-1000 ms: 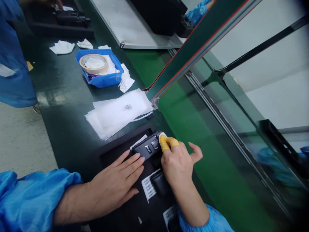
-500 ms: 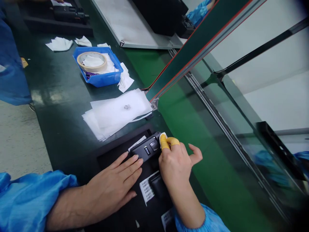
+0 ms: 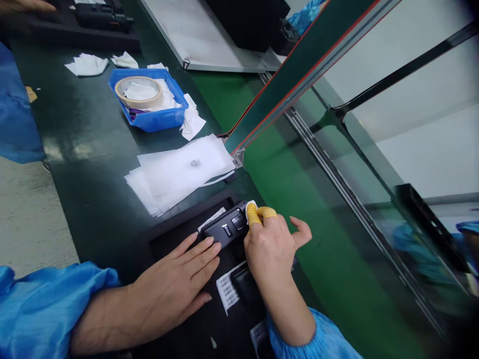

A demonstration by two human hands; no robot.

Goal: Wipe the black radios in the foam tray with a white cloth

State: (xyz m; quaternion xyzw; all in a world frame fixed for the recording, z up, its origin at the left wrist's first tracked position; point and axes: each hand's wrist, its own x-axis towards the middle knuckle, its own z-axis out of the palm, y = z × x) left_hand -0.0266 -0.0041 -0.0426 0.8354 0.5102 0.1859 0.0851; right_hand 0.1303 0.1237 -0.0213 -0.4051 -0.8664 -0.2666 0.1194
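Observation:
A black handheld device marked "Riton" (image 3: 220,228) lies in a dark foam tray (image 3: 164,247). My left hand (image 3: 183,274) is flat and open, its fingertips resting on the device's near-left end. At the far-right end of the device, my right hand (image 3: 271,244) is closed on a small white wipe (image 3: 250,205), pressed against it. Yellow finger cots cover two fingers of that hand. Below the device sit a white barcode label (image 3: 226,291) and a black block-shaped part (image 3: 247,283), the latter partly hidden by my right wrist.
A stack of white sheets (image 3: 183,167) lies beyond the tray. Farther back stands a blue bin (image 3: 160,122) with a tape roll (image 3: 123,99) and white wipes. A slanted frame post (image 3: 299,80) rises at right. Another person's hand (image 3: 28,6) and blue sleeve show at upper left.
My hands stay at the same places on the device, the right one still holding the wipe to its end. The view has shifted slightly. Another person's hand has appeared at upper left.

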